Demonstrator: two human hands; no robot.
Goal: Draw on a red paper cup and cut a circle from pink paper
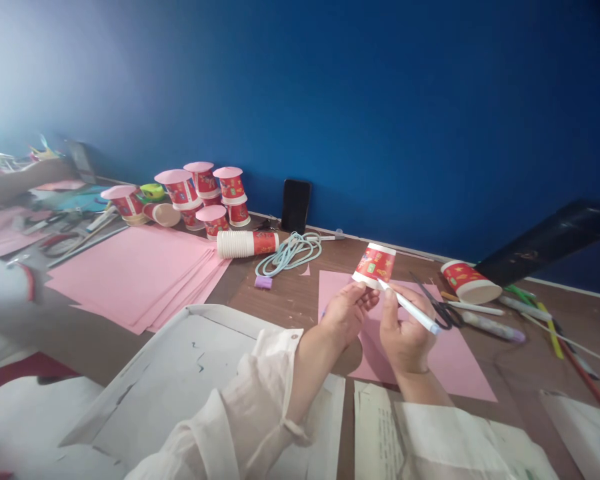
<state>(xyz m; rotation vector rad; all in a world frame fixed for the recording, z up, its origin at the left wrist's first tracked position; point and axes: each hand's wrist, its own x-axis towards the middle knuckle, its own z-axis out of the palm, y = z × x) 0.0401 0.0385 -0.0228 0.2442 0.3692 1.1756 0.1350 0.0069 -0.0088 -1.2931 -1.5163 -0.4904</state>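
One left grip [347, 312] pinching cup [376, 264]; one right grip [406, 341] clasping pen [413, 311].

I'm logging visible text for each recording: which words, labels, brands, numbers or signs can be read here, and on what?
None can be read with certainty.
Red paper cup by the white marker: printed designs, too small and blurred to read.
Printed sheet at the bottom edge: lines of print, too small to read.
Black cylinder at right: faint marking, too blurred.
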